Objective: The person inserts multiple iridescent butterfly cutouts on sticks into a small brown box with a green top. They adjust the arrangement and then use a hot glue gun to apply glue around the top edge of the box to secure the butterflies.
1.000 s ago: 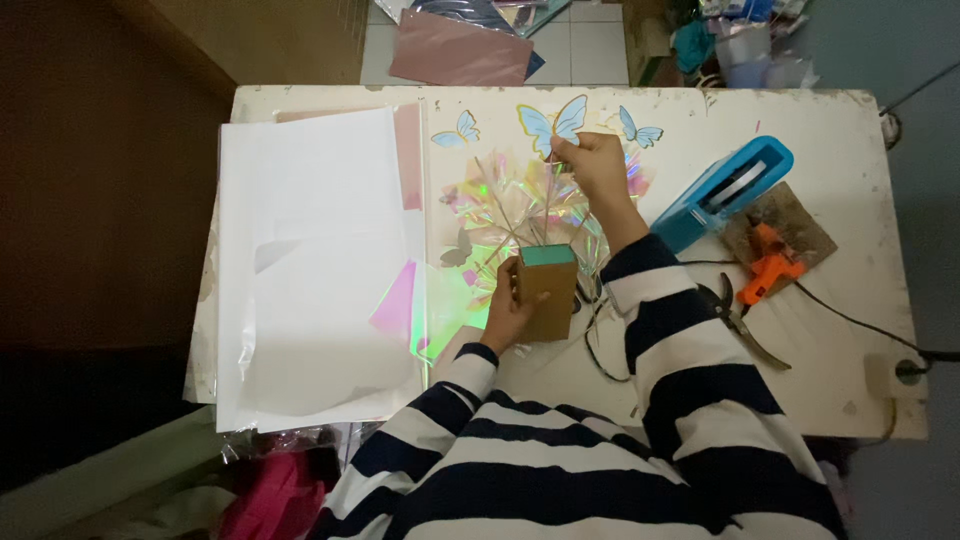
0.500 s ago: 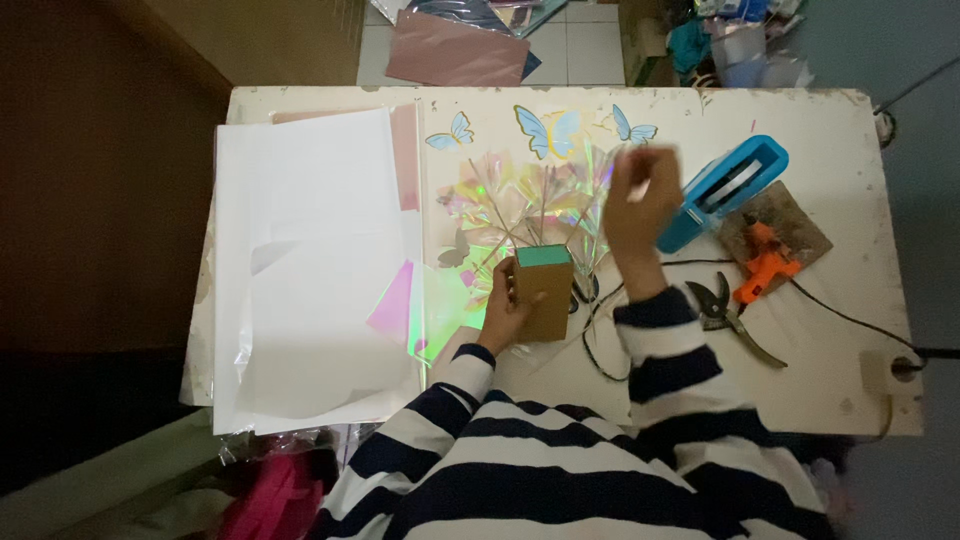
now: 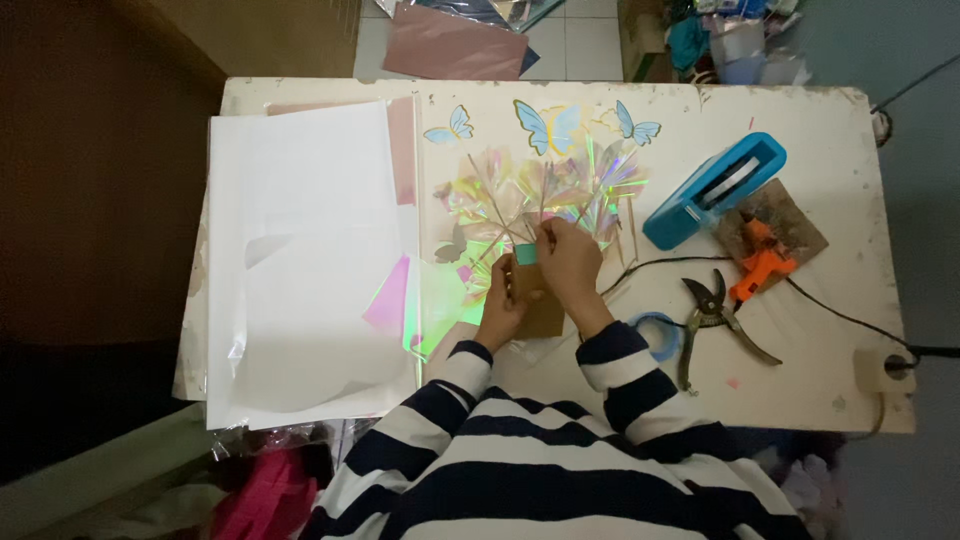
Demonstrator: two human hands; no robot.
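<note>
Both hands meet near the table's middle: the left hand [image 3: 500, 305] is wrapped around the side of a small brown cardboard box [image 3: 535, 300], and the right hand [image 3: 568, 262] is closed over its top edge, fingertips pinched at thin sticks where a teal strip [image 3: 524, 254] caps the box. That box is rectangular, matte brown, and stands just in front of the person's striped sleeves. Thin sticks rise from it carrying crinkled iridescent film pieces [image 3: 545, 190], glossy and rainbow-tinted, fanned toward the far edge. At the far left lies a stack of white paper sheets [image 3: 300, 250], smooth and flat, with one pink sheet [image 3: 392, 302] showing at its right edge. Three paper butterflies [image 3: 548, 125] in blue with gold outlines lie beyond the film. To the right sit one blue tape dispenser [image 3: 712, 190], wedge-shaped plastic; one orange glue gun [image 3: 760, 262] on a brown board, its black cord trailing; one pair of dark metal pruning shears [image 3: 712, 315]; and one pale blue tape roll [image 3: 658, 335]. The cream table [image 3: 850, 150] is scuffed and stained.
</note>
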